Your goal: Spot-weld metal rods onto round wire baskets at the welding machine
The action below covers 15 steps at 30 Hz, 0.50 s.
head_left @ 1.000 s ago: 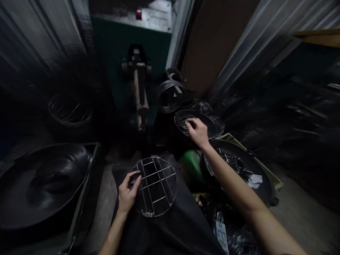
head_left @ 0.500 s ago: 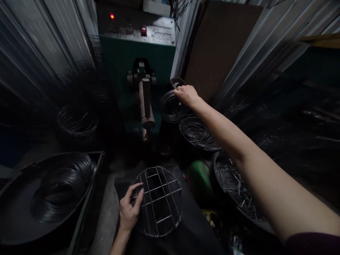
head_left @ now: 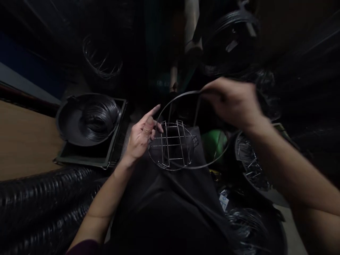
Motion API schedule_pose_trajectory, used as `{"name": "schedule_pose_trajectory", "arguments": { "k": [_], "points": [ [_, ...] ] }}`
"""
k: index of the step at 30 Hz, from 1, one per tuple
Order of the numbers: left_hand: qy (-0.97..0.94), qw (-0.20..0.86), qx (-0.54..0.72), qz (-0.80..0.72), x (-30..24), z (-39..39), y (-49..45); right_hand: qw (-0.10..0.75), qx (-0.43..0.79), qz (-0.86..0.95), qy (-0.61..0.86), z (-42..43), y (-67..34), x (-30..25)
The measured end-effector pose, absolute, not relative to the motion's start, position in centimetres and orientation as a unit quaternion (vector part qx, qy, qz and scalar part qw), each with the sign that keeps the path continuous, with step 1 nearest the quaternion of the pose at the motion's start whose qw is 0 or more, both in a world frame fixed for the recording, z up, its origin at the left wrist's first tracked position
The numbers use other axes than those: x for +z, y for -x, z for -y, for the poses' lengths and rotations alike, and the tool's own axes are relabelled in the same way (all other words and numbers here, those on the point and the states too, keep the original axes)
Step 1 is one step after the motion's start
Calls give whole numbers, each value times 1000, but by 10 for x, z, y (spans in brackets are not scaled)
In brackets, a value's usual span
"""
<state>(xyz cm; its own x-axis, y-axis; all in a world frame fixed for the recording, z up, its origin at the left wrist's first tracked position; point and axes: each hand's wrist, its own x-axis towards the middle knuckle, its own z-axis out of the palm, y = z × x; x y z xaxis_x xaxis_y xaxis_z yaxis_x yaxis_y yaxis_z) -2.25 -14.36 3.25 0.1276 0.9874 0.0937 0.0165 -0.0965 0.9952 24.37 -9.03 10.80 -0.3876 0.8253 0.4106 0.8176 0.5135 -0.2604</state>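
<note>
A round wire grid (head_left: 172, 145) rests on dark cloth over my lap. My right hand (head_left: 233, 102), blurred by motion, pinches a thin metal ring (head_left: 186, 93) by its upper right edge. The ring stands tilted above the grid and crosses over its right part. My left hand (head_left: 140, 138) is at the grid's left rim, with index finger and thumb stretched out and the lower fingers partly bent. Whether those fingers touch the rim or the ring, I cannot tell.
To the left, a dark basin (head_left: 71, 122) holds a coil of wire (head_left: 99, 118). A green object (head_left: 214, 143) and a tub of short metal pieces (head_left: 251, 161) are to the right. Wire bundles (head_left: 244, 223) lie lower right. A machine's rod (head_left: 191, 24) hangs ahead.
My right hand has come back from the wire coils by the machine, bringing a metal ring over the grid. The view has tilted down. My left hand stays beside the grid.
</note>
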Motion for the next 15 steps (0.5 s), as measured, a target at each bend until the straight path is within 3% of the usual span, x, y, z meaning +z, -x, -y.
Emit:
{"name": "schedule_pose_trajectory", "arguments": {
  "k": [3,7,15],
  "points": [
    [-552,447,464,-530,15,157,24,184,118,856,469,80,-211,51],
    [-587,355,402,-606,-25,158,28,115,154,848,494,70,-203,1],
    [-637,280,316,-645,-33,160,18,110,167,837,509,74,-208,-17]
  ]
}}
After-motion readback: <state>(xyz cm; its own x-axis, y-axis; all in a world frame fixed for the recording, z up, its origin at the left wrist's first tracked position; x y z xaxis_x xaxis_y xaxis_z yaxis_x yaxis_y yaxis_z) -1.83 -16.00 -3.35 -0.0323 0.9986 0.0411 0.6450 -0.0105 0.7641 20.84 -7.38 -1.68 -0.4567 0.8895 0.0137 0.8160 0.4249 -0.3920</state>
